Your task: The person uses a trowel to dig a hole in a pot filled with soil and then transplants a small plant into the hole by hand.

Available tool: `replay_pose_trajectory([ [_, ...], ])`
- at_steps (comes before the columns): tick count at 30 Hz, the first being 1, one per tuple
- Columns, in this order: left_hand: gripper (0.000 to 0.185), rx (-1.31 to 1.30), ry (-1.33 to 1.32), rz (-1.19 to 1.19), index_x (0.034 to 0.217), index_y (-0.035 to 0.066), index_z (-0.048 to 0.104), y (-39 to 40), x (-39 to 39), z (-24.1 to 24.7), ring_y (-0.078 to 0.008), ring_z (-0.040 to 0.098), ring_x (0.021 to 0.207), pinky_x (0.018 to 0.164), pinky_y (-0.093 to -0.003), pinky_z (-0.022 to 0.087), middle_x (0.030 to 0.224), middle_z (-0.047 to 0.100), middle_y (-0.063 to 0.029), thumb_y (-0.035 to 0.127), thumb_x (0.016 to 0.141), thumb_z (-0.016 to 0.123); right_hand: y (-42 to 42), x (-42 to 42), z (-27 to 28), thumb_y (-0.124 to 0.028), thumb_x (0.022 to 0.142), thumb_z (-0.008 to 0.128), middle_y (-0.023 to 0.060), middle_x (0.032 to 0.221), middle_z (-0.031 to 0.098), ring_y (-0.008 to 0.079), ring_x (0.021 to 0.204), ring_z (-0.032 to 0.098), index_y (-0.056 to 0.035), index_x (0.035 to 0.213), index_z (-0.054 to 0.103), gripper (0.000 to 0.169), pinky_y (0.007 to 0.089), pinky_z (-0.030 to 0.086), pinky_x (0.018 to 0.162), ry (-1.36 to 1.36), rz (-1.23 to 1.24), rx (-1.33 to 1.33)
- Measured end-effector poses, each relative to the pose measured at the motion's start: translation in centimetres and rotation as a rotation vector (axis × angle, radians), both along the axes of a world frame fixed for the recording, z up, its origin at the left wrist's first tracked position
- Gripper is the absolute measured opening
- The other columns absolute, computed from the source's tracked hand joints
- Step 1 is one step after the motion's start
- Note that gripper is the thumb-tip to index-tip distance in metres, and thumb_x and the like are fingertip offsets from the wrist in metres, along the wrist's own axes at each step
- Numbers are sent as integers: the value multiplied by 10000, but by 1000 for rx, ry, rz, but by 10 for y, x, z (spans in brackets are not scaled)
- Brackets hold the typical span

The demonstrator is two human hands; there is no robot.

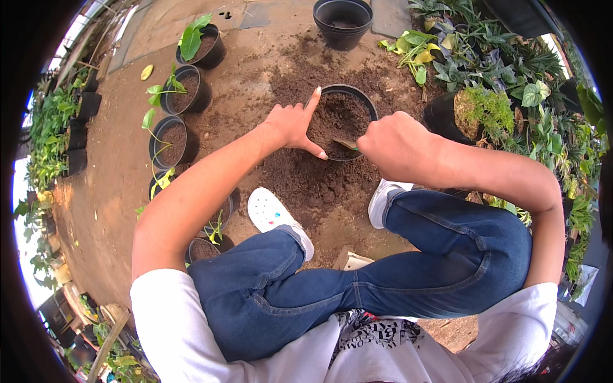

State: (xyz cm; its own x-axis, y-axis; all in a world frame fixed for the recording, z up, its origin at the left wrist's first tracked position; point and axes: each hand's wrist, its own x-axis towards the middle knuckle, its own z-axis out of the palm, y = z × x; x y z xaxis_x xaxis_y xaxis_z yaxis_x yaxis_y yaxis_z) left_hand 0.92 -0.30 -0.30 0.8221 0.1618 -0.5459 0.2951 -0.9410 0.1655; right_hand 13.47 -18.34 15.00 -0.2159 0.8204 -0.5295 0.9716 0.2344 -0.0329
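A round black plastic pot (368, 99) stands on the ground between my feet, holding dark soil (342, 112) with a hollow in it. My left hand (293, 122) rests against the pot's left rim, thumb and forefinger spread wide along it. At the pot's right side, my right hand (400, 143) is closed in a fist around a small hand trowel, its handle mostly hidden. The trowel's blade (346, 143) dips into the soil near the front right rim.
Loose soil (316, 184) is scattered around the pot. Stacked black pots (343, 24) stand beyond it. Potted seedlings (184, 93) line the left side. Cut leafy vines (412, 50), a tipped pot (439, 117) with a fern-like plant and dense foliage (483, 62) lie right.
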Motion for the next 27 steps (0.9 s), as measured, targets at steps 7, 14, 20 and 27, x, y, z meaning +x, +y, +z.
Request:
replay_pose_trajectory([
  [7, 1621, 3, -25, 6, 1608, 18, -106, 1, -1, -3, -411, 612, 1192, 987, -499, 466, 1315, 591, -269, 936, 540, 697, -1, 4, 6, -136, 702, 758, 166, 764, 723, 324, 755, 746, -25, 824, 734, 167, 416, 589, 655, 62, -87, 30],
  [14, 1625, 22, -14, 1, 1607, 21, -112, -1, 1, -1, -412, 623, 1173, 989, -496, 469, 1304, 595, -272, 934, 537, 701, -8, 7, -35, -112, 645, 757, 197, 691, 696, 351, 683, 728, -7, 685, 695, 128, 430, 576, 610, 94, -75, 97],
  [20, 1625, -2, -11, 3, 1606, 26, -121, -1, 1, -1, -415, 608, 1199, 993, -505, 464, 1316, 588, -276, 936, 539, 700, -11, 1, -6, -131, 653, 768, 195, 682, 691, 349, 690, 730, 1, 691, 697, 155, 429, 577, 604, 94, -51, 87],
  [27, 1612, -14, 5, 9, 1608, 29, -121, 0, 1, 0, -420, 593, 1222, 1005, -513, 453, 1348, 571, -282, 927, 554, 704, -2, 12, -35, -106, 652, 741, 201, 675, 684, 363, 689, 723, 2, 712, 695, 132, 444, 581, 616, 121, -81, 98],
])
